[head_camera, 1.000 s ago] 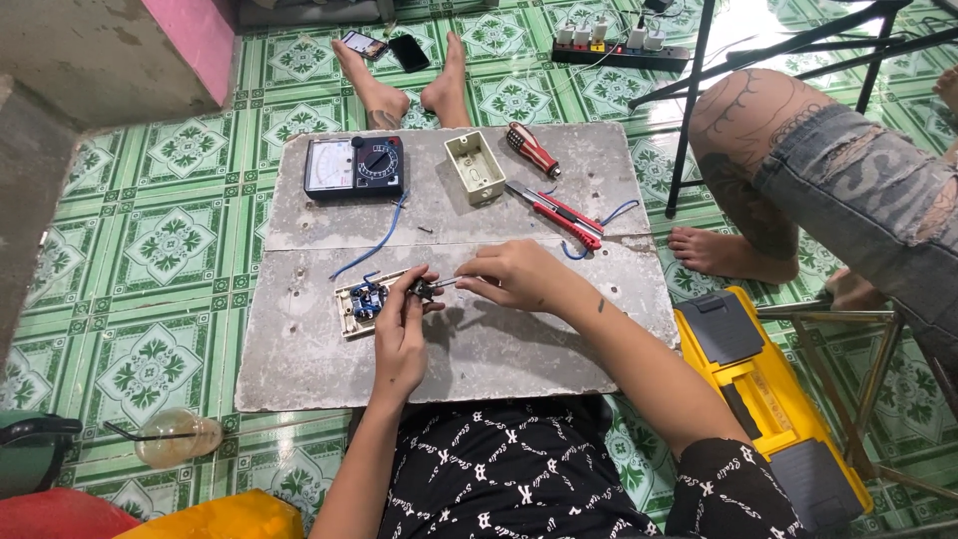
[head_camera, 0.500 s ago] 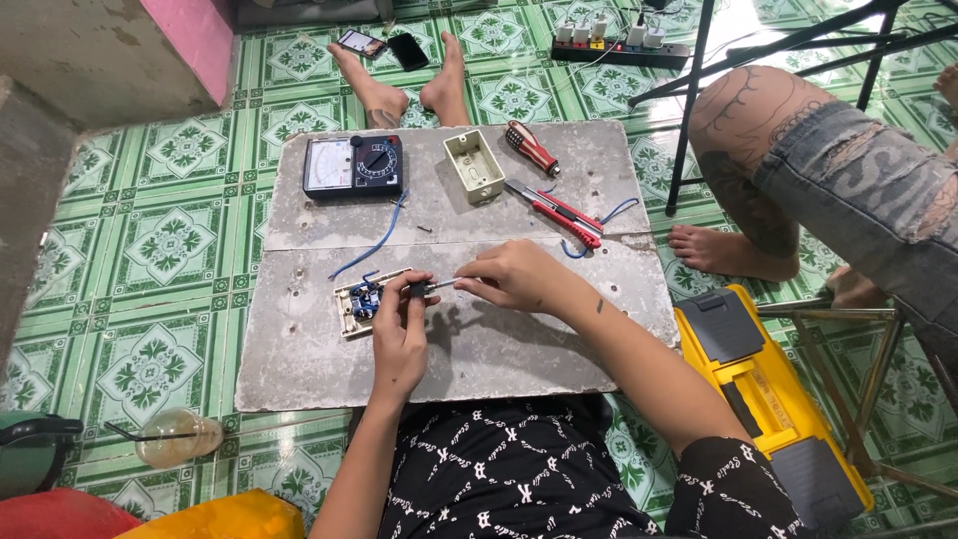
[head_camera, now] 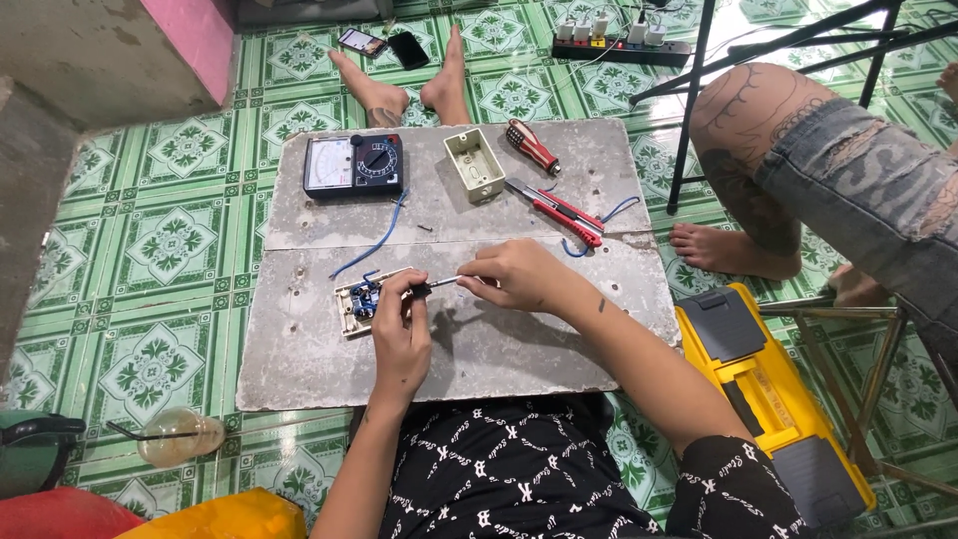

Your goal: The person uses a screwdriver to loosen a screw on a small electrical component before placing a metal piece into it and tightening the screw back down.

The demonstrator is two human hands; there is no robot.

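Left hand (head_camera: 401,334) steadying switch plate (head_camera: 361,299), right hand (head_camera: 519,276) gripping screwdriver (head_camera: 437,285)

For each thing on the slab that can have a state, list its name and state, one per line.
Switch plate: face down, wired, steadied by the left hand.
Screwdriver: held by the right hand, tip at the plate.
Junction box: open, empty.
Utility knife: lying unused.
Multimeter: lying flat.
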